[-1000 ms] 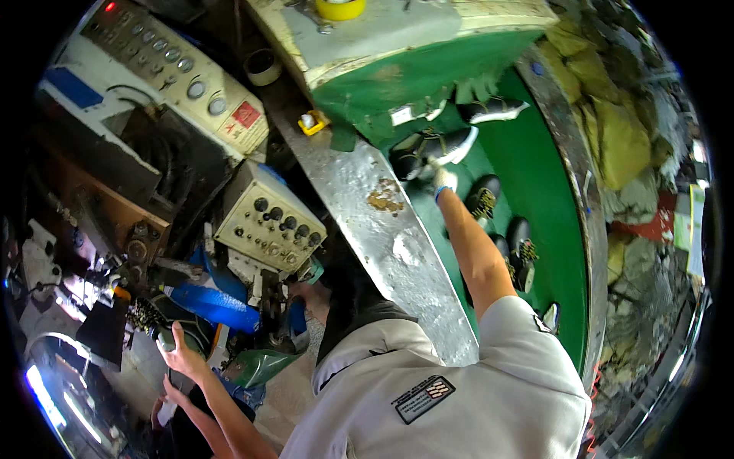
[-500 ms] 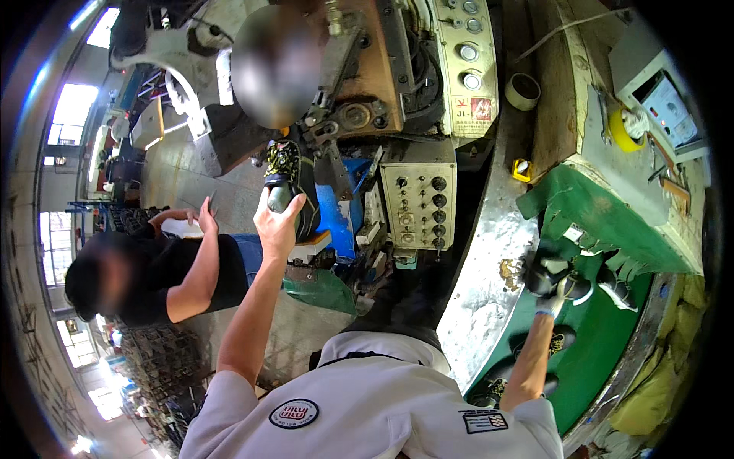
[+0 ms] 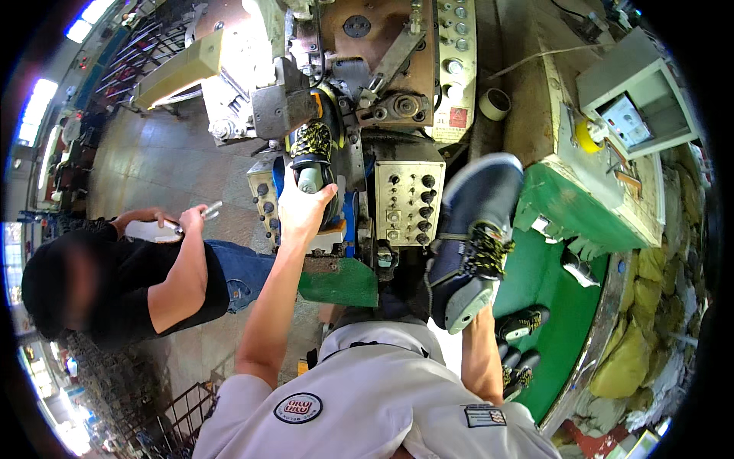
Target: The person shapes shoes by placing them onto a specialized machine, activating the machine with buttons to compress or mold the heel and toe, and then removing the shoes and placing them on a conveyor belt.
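My left hand [image 3: 303,213] grips the heel end of a dark shoe [image 3: 312,143] with yellow-flecked black laces, a grey-green last showing in its opening. That shoe's toe sits between the metal parts of a large machine [image 3: 367,65]. In my right hand [image 3: 482,315] is a second dark navy shoe [image 3: 475,206], also on a last, raised with its toe pointing away from me. The shoe covers most of my right fingers, which close around its heel end.
Several more shoes [image 3: 522,323] lie on a green-lined bench [image 3: 554,287] at right. Control boxes with knobs [image 3: 410,202] flank the shoe in the machine. A person in black [image 3: 153,268] stands at left, holding a pale object. A tape roll [image 3: 588,136] and small screen [image 3: 628,121] are at far right.
My right hand has lifted a shoe off the green bench and brought it left, towards the machine. My left hand still holds its shoe, whose toe is now between the machine's parts.
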`<state>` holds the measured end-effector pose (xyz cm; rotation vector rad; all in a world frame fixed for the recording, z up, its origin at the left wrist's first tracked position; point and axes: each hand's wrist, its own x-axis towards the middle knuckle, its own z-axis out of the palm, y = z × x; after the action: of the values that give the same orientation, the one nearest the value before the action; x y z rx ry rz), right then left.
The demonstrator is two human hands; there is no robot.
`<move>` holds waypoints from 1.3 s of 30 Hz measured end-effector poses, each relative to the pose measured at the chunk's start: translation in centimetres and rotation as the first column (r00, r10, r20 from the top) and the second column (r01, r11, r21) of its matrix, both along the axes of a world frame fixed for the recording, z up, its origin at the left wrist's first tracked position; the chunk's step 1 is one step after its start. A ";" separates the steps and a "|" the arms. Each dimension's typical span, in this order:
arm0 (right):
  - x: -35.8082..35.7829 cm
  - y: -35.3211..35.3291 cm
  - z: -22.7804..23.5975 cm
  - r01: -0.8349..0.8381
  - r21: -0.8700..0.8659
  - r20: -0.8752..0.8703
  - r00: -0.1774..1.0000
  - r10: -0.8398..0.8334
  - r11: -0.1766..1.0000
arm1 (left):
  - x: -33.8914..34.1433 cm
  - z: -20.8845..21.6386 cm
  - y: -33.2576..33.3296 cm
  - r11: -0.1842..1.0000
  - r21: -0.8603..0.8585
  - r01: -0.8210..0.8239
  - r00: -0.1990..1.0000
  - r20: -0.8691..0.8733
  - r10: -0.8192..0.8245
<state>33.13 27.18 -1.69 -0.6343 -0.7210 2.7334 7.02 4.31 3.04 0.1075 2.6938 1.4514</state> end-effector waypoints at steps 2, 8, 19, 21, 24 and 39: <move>-2.3 -1.7 1.4 -0.097 0.060 0.037 0.995 0.095 0.993 | 0.0 1.1 -0.2 0.998 -0.058 0.004 0.999 0.051 -0.001; -6.2 -6.7 -3.4 -0.028 0.079 0.104 0.994 0.019 0.996 | -0.6 1.5 -1.7 0.996 -0.059 0.072 0.997 0.027 -0.070; -16.2 -12.3 2.8 -0.149 0.100 0.040 0.989 0.145 0.984 | -2.9 -0.1 -8.8 0.814 0.579 0.035 0.929 0.281 -0.239; -18.2 -12.7 3.1 -0.171 0.068 -0.026 0.984 0.174 0.983 | -2.7 -1.5 -7.2 0.806 0.591 -0.038 0.871 0.414 -0.262; -21.0 -12.1 0.6 -0.199 0.079 -0.010 0.980 0.201 0.977 | -2.8 -2.3 -5.5 0.700 0.707 -0.099 0.866 0.408 -0.290; -27.9 -11.8 -2.7 -0.029 0.216 0.112 0.994 0.004 0.976 | -6.1 -7.0 -2.0 0.550 0.766 -0.333 0.778 0.553 -0.299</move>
<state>5.19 15.43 -4.37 -0.7362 -1.0379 2.5999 0.89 2.34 -3.96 -0.3164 1.2691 2.1596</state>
